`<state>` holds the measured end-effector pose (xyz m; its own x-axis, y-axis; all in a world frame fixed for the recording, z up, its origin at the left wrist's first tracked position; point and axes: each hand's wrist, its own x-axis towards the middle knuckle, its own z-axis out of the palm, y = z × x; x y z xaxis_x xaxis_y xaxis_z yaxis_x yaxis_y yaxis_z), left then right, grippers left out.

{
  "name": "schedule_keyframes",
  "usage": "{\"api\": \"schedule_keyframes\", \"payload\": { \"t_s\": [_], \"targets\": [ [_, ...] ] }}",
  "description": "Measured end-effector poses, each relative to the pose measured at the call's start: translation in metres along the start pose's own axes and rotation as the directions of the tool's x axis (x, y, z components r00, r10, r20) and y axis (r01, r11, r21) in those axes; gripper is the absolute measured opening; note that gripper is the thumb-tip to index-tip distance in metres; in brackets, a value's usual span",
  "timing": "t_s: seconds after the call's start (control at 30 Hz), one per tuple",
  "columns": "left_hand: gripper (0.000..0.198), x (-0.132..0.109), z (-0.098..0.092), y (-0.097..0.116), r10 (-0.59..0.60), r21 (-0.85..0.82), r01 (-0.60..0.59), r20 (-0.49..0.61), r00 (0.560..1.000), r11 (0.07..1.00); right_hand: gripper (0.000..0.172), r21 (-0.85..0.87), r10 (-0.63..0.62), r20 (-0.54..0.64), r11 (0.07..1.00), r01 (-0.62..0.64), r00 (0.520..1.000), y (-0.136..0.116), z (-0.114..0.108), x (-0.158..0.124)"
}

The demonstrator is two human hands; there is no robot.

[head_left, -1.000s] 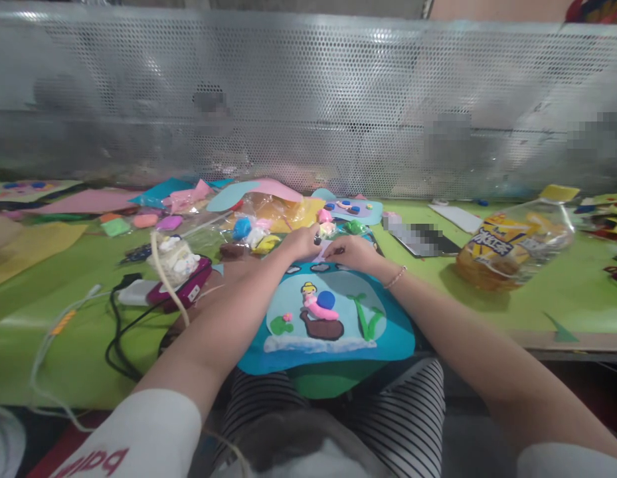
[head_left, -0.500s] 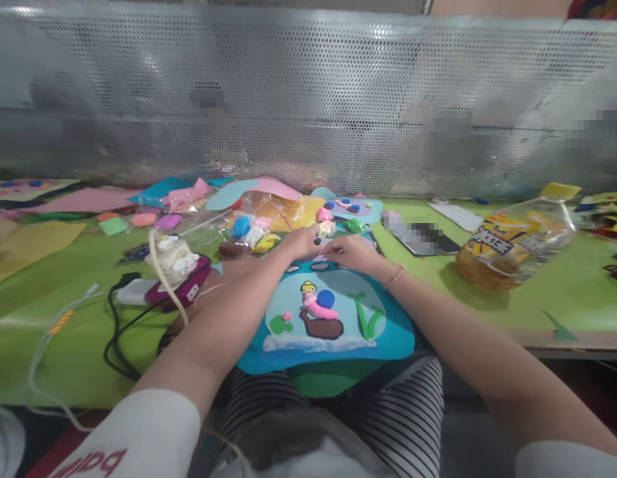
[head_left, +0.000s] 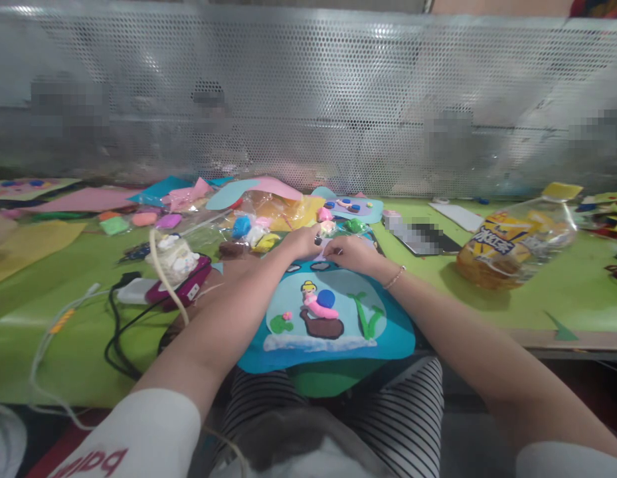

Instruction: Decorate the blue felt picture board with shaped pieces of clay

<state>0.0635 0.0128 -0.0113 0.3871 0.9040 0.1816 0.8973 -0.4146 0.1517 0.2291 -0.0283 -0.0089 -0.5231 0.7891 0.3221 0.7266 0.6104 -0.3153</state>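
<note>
A blue paper picture [head_left: 400, 338] lies at the table's near edge, partly over my lap. On it are a pink clay figure with yellow hair, a blue clay disc [head_left: 326, 299], a brown clay shape [head_left: 325, 327] and green clay plants [head_left: 368, 322]. My left hand [head_left: 307, 243] is closed just beyond the picture's top edge, a dark ring on one finger. Close beside it, my right hand [head_left: 354, 252] has its fingers bent in a pinch. A pale purple sheet shows between the hands; whatever the fingertips hold is too small to make out.
Bagged clay lumps [head_left: 242, 227] and coloured sheets [head_left: 253, 192] lie behind my hands. To the left are a purple power strip [head_left: 188, 289] and cables. A large bottle of amber drink [head_left: 512, 245] leans at the right. A perforated metal screen [head_left: 308, 99] borders the far side.
Both hands stay at nearly the same spot above the picture's top edge. The right fingers have shifted very slightly; nothing else has visibly moved.
</note>
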Motion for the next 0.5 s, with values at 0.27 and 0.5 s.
{"api": "schedule_keyframes", "payload": {
  "t_s": [0.27,0.5],
  "targets": [
    [0.044,0.0,0.0001,-0.0008,0.0,-0.015,0.0,0.01,1.0,1.0,0.017,-0.03,-0.011,0.012,0.999,0.012,1.0,0.001,0.0,0.0002],
    [0.042,-0.0006,-0.0017,0.0011,-0.027,-0.031,0.028,0.035,0.999,0.999,0.017,-0.075,-0.032,0.042,0.997,0.035,0.999,0.0055,0.0019,0.0006]
  ]
}}
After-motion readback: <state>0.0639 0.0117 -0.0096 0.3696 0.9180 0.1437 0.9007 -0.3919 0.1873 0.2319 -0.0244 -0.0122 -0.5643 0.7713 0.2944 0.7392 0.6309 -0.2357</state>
